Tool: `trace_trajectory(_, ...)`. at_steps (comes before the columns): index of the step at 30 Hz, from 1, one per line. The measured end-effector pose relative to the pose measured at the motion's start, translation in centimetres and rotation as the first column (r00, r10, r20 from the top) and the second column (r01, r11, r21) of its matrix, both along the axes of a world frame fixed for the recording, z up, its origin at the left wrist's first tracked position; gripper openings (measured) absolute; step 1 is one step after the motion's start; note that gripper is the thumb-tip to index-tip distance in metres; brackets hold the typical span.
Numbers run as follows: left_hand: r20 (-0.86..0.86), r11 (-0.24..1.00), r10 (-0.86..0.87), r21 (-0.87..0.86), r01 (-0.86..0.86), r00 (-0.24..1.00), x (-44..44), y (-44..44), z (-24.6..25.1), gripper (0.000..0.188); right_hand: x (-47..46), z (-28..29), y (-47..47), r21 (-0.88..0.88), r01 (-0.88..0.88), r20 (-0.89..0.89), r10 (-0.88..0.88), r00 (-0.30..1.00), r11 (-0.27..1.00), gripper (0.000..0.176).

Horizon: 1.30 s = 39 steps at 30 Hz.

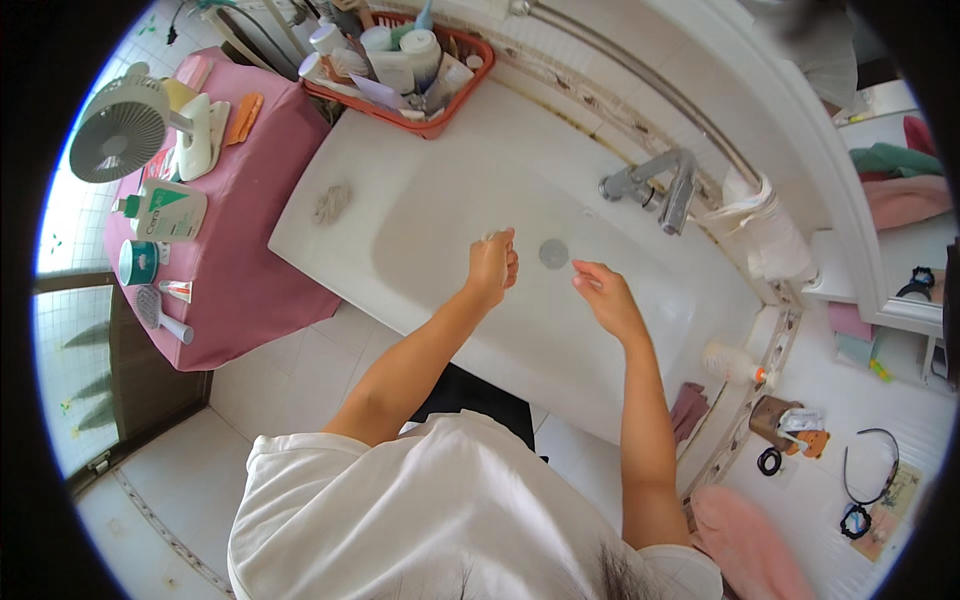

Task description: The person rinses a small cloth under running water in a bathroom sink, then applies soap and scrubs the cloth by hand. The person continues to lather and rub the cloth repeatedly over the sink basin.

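Both of my hands are over a white sink basin (450,255). My left hand (492,262) has its fingers curled, with a little white stuff, perhaps lather, on top; whether something is inside the curled fingers cannot be told. To the right, apart from it, my right hand (604,292) has its fingers partly bent, thumb and fingertips apart, and nothing shows in it. Between and a little beyond the hands lies the round metal drain (554,253). A chrome faucet (652,187) stands at the basin's far right rim, with no water seen flowing.
A red plastic basket (431,127) of bottles and jars sits on the far rim. A crumpled grey cloth (332,204) lies on the left ledge. Left, a pink-covered table (247,202) bears a fan (124,127), a CeraVe bottle (172,212) and a hairbrush (159,311). A pump bottle (731,364) is at right.
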<state>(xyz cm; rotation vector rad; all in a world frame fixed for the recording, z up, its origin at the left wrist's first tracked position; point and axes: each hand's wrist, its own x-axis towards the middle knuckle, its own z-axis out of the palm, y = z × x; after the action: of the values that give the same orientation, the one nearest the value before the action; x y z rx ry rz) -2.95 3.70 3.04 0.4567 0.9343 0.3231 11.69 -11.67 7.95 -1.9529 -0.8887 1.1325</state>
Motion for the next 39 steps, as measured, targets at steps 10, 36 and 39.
trace_trajectory(10, 0.226, 0.964, -0.039, -0.249, 0.097, 0.973, -3.3, 2.4, 1.9, 0.021, -4.3, -2.4, 2.9, -0.311, -0.135, 0.603, 0.305, 0.737, 0.941, 0.032)
trace_trajectory(36, 0.825, 0.984, -0.160, 0.093, 0.149, 0.542, -4.7, 4.8, -3.4, 0.033, -1.4, 23.4, 43.2, -0.219, -0.394, 0.904, 0.337, 0.261, 0.892, 0.039)
trace_trajectory(39, 0.517, 0.977, -0.019, -0.173, 0.126, 0.856, -4.4, 3.9, -1.5, 0.021, -0.9, 24.2, 43.5, -0.119, -0.298, 0.892, 0.233, 0.386, 0.947, 0.039)
